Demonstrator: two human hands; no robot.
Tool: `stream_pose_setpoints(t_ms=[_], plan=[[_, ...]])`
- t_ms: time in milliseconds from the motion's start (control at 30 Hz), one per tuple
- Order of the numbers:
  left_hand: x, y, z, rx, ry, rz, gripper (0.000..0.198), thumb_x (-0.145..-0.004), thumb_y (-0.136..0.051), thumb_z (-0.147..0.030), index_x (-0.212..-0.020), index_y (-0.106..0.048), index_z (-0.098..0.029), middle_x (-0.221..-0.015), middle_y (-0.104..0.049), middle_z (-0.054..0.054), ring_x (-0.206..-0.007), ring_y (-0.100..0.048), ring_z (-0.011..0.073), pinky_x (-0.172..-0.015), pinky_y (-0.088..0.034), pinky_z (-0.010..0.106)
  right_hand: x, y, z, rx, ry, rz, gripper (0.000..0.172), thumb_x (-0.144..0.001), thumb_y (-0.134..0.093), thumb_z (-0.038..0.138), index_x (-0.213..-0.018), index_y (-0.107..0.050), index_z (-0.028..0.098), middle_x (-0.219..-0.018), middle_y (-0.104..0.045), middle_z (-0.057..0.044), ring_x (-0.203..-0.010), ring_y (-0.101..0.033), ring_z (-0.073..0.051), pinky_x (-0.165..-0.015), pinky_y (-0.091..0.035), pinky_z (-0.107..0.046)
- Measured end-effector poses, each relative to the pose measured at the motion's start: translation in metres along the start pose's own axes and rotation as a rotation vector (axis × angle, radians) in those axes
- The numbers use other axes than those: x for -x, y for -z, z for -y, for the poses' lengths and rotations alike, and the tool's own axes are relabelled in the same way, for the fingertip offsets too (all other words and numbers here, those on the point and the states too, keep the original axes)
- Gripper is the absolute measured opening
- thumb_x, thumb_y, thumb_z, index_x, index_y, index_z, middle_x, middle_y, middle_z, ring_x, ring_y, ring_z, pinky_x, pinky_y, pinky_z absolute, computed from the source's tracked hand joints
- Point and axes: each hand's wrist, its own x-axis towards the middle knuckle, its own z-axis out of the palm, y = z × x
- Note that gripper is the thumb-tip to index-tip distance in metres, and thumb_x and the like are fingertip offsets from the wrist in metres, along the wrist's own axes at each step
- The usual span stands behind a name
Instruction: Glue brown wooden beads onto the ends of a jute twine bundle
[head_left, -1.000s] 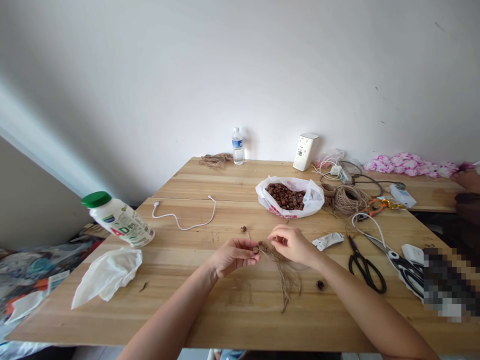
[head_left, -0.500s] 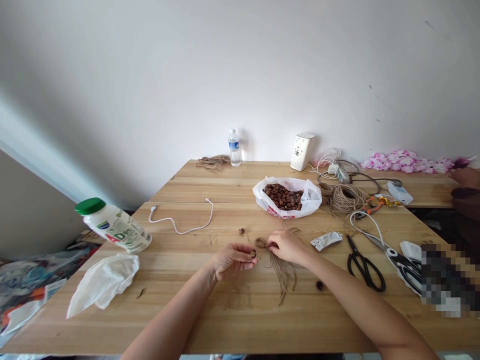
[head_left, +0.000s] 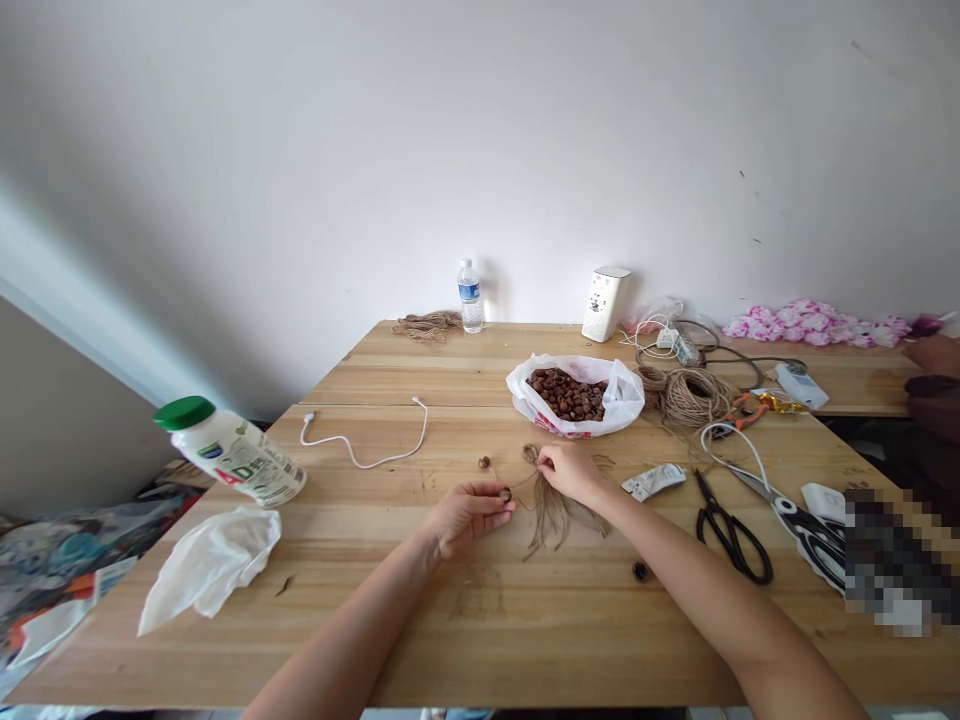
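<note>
Between the fingertips of my left hand [head_left: 472,515] is a small brown nut shell [head_left: 505,494]. My right hand [head_left: 568,472] pinches a bundle of jute twine [head_left: 551,515] just below its looped top [head_left: 530,453]; loose strands fan out over the table under that hand. A thin strand runs between the bundle and the shell in my left hand. Another brown nut [head_left: 484,462] lies just beyond my left fingers, and a dark shell [head_left: 640,571] rests beside my right forearm.
A white plastic bag [head_left: 525,402] holds many brown nuts. Right of it are a twine coil [head_left: 696,397], black scissors [head_left: 731,535] and larger shears [head_left: 799,520]. A white bottle [head_left: 244,455], a crumpled white bag [head_left: 214,565] and a white cable [head_left: 360,460] lie left; a water bottle [head_left: 470,300] stands behind.
My right hand has moved slightly away from me and up, drawing the twine bundle with it. The strand towards my left hand now shows stretched out. The left hand has hardly moved.
</note>
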Motion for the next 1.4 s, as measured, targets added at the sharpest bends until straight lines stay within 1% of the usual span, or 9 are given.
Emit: stream_pose_setpoints(t_ms=[267,467,533,667,833,900,1067,1233,1400], plan=[[0.001,0.001,-0.002,-0.017,0.011,0.037,0.018,-0.065,-0.061,0.008,-0.076,-0.064,-0.005,-0.070,-0.068,0.010,-0.070,-0.067,0.0180,-0.067,-0.055,0.026,0.002,0.007,-0.003,-0.053,0.027,-0.051,0.011,-0.076,-0.056,0.009,-0.074,-0.065,0.014,-0.077,-0.065,-0.006,-0.073,-0.057,-0.017,-0.070,-0.040,-0.026],[0.002,0.003,-0.003,-0.026,0.016,0.037,0.019,-0.065,-0.060,0.009,-0.077,-0.064,-0.006,-0.070,-0.068,0.010,-0.069,-0.067,0.0174,-0.067,-0.056,0.025,0.029,0.048,-0.008,-0.131,0.066,-0.069,0.015,-0.081,-0.051,0.011,-0.083,-0.064,0.015,-0.086,-0.065,-0.005,-0.081,-0.057,-0.015,-0.075,-0.041,-0.025],[0.002,0.003,-0.003,-0.025,0.014,0.041,0.020,-0.065,-0.060,0.009,-0.077,-0.064,-0.006,-0.071,-0.068,0.010,-0.070,-0.068,0.0172,-0.067,-0.056,0.025,0.048,0.066,-0.012,-0.167,0.101,0.013,0.016,-0.081,-0.050,0.011,-0.085,-0.065,0.016,-0.086,-0.064,-0.004,-0.079,-0.057,-0.015,-0.074,-0.041,-0.025],[0.004,0.004,-0.004,-0.022,0.010,0.056,0.020,-0.066,-0.059,0.009,-0.078,-0.064,-0.006,-0.072,-0.069,0.011,-0.070,-0.068,0.0171,-0.067,-0.056,0.025,0.100,0.089,-0.022,-0.141,0.084,0.281,0.017,-0.076,-0.058,0.014,-0.091,-0.066,0.019,-0.089,-0.063,-0.004,-0.079,-0.058,-0.017,-0.071,-0.042,-0.026],[0.006,0.004,-0.005,-0.026,0.010,0.044,0.019,-0.067,-0.058,0.009,-0.078,-0.064,-0.006,-0.073,-0.070,0.012,-0.069,-0.068,0.0174,-0.067,-0.056,0.025,0.153,0.084,-0.027,-0.082,-0.052,0.397,0.047,-0.067,-0.068,0.013,-0.112,-0.060,0.024,-0.111,-0.055,-0.008,-0.093,-0.057,-0.022,-0.082,-0.042,-0.030],[0.006,0.003,-0.005,-0.030,0.006,0.037,0.019,-0.067,-0.058,0.009,-0.078,-0.064,-0.006,-0.073,-0.070,0.012,-0.069,-0.068,0.0173,-0.066,-0.056,0.024,0.160,0.075,-0.025,-0.089,-0.042,0.417,0.047,-0.069,-0.063,0.007,-0.113,-0.059,0.025,-0.110,-0.055,-0.007,-0.093,-0.057,-0.020,-0.082,-0.042,-0.029],[0.006,0.001,-0.005,-0.037,0.003,0.041,0.020,-0.068,-0.057,0.009,-0.078,-0.064,-0.006,-0.073,-0.069,0.011,-0.068,-0.068,0.0163,-0.066,-0.056,0.024,0.155,0.057,-0.018,-0.162,0.018,0.326,0.027,-0.076,-0.054,0.007,-0.097,-0.065,0.021,-0.093,-0.056,-0.005,-0.080,-0.057,-0.016,-0.075,-0.045,-0.027],[0.005,0.003,-0.003,-0.032,0.001,0.052,0.020,-0.067,-0.059,0.009,-0.078,-0.064,-0.007,-0.072,-0.069,0.009,-0.069,-0.068,0.0166,-0.066,-0.056,0.024,0.142,0.056,-0.003,-0.465,0.107,0.089,0.024,-0.079,-0.052,0.011,-0.099,-0.062,0.019,-0.099,-0.050,-0.007,-0.078,-0.055,-0.013,-0.064,-0.048,-0.022],[0.005,0.002,-0.003,-0.032,0.009,0.054,0.020,-0.066,-0.059,0.009,-0.077,-0.064,-0.007,-0.072,-0.069,0.010,-0.069,-0.068,0.0170,-0.066,-0.056,0.024,0.128,0.060,0.020,-0.776,0.123,0.036,0.024,-0.078,-0.058,0.016,-0.101,-0.062,0.021,-0.110,-0.052,-0.009,-0.079,-0.055,-0.013,-0.065,-0.050,-0.024]])
